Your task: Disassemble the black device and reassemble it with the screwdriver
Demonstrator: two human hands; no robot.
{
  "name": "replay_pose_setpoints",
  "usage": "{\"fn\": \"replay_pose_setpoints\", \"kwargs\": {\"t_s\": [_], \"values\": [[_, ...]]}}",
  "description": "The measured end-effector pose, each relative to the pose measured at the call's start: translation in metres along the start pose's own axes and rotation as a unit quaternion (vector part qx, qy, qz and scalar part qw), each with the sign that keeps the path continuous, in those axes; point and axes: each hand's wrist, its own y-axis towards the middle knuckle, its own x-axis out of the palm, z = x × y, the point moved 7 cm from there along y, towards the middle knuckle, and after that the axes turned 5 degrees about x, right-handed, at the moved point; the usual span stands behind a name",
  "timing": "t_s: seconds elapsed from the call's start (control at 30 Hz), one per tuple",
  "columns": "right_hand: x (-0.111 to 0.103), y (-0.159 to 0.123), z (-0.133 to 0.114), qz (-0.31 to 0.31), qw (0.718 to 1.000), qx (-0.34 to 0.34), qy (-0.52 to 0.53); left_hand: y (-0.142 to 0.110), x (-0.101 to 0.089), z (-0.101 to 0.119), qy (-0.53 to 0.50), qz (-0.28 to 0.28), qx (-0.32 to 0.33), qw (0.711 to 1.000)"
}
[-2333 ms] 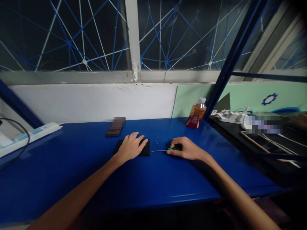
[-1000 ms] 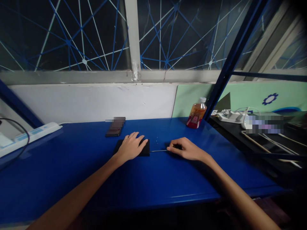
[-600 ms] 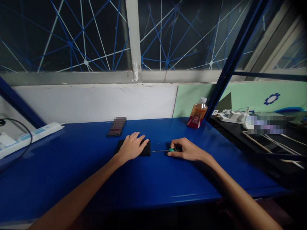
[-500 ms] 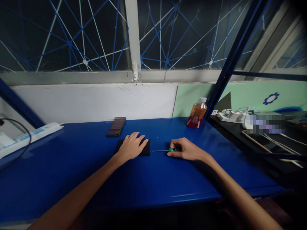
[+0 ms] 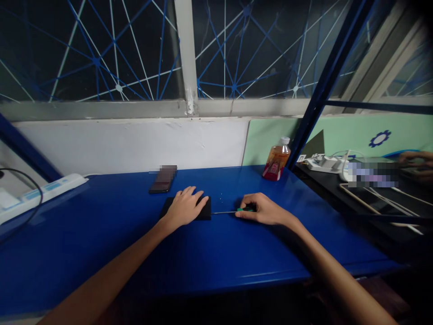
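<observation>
My left hand [image 5: 185,206] lies over a flat black rectangular box [image 5: 205,212], its fingers spread across the top and pressing it against the blue table. My right hand [image 5: 262,208] pinches the green handle of a screwdriver [image 5: 225,212]. The thin metal shaft points left, lying level, and its tip meets the right side of the black box. Whether the tip sits in a screw there is too small to tell. A few tiny specks [image 5: 221,197] lie on the table just behind the shaft.
A phone [image 5: 163,179] lies behind my left hand. At the back right stands a bottle of reddish drink [image 5: 277,160]. A white power strip [image 5: 43,196] is on the left. Beyond the blue frame post, a black table [image 5: 365,203] holds cables, and another person's hand [image 5: 419,162] shows there.
My right fingers have shifted slightly around the screwdriver handle, covering more of it. My left hand and the box stay put. Another person's hand has come further into view at far right.
</observation>
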Motion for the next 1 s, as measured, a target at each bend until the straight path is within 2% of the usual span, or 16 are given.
{"fn": "replay_pose_setpoints", "kwargs": {"t_s": [0.47, 0.8, 1.0], "values": [[0.0023, -0.0014, -0.0042, -0.018, 0.999, 0.025, 0.045, -0.0005, 0.0000, -0.0015, -0.021, 0.005, -0.006, 1.000], [-0.0014, 0.0006, -0.0007, 0.010, 1.000, 0.004, 0.001, 0.0000, 0.0000, -0.0010, -0.012, 0.000, -0.004, 1.000], [0.0041, 0.0014, 0.0007, -0.010, 1.000, 0.025, 0.003, 0.0000, -0.0002, -0.0005, -0.012, 0.003, -0.001, 1.000]]}}
